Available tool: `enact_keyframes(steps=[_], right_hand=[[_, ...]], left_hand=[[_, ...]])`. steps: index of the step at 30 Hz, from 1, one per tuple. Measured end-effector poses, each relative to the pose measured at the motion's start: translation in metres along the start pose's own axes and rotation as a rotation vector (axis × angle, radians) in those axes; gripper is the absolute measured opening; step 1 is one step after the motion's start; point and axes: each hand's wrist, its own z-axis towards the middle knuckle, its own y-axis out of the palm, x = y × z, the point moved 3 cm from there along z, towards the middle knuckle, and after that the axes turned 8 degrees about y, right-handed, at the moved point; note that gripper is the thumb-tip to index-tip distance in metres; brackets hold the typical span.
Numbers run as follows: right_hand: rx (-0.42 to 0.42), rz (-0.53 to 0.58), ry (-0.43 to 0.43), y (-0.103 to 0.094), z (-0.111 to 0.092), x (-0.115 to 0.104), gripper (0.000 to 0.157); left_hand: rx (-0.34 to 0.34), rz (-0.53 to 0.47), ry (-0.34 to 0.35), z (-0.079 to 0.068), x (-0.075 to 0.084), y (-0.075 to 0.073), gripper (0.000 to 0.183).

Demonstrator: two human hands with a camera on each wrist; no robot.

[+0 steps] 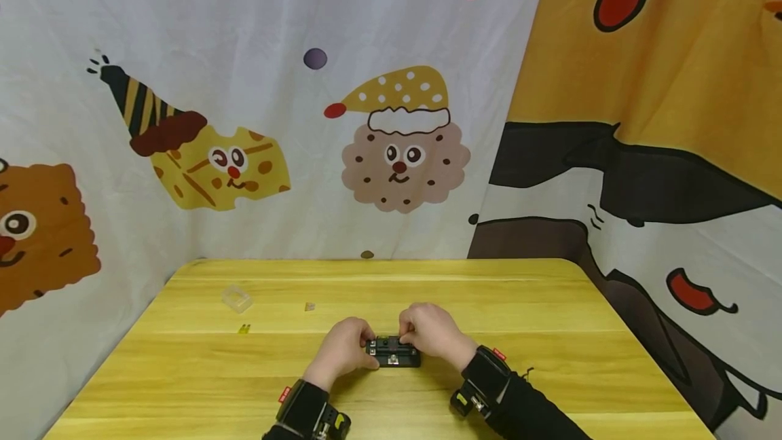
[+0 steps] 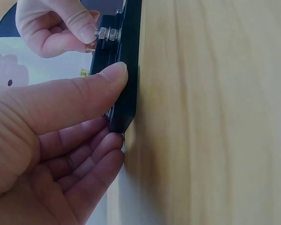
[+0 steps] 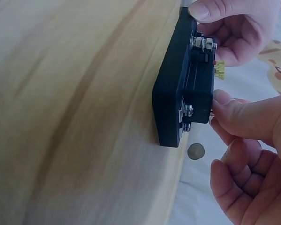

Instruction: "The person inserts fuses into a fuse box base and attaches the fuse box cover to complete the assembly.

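Observation:
A black fuse block (image 1: 394,360) with metal bolts and nuts lies on the wooden table. My left hand (image 1: 347,348) grips its left end, thumb on the near side and fingers behind. At the upper side of the block, my right hand (image 1: 435,331) pinches a small orange-brown blade fuse (image 2: 90,47) between thumb and forefinger; most of it is hidden by the fingertips. In the right wrist view, thin metal shows between the right thumb and the block's top. A yellow fuse (image 3: 219,70) sticks up from the block between the hands.
A clear plastic cover (image 1: 236,299) lies at the back left of the table (image 1: 519,304). Closer in are a small yellow fuse pair (image 1: 244,328) and a small brownish piece (image 1: 309,306). A printed curtain (image 1: 256,32) hangs behind the table.

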Motion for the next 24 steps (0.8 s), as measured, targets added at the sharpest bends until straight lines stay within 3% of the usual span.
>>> enact_keyframes(steps=[14,24], right_hand=[[-0.049,0.028,-0.019,-0.002,-0.010,0.005,0.017],[-0.141,0.034,0.029,-0.002,-0.021,0.015,0.045]], left_hand=[[0.000,-0.004,-0.007,0.000,-0.002,0.001,0.037],[0.002,-0.012,-0.028,-0.001,0.000,0.001,0.038]])
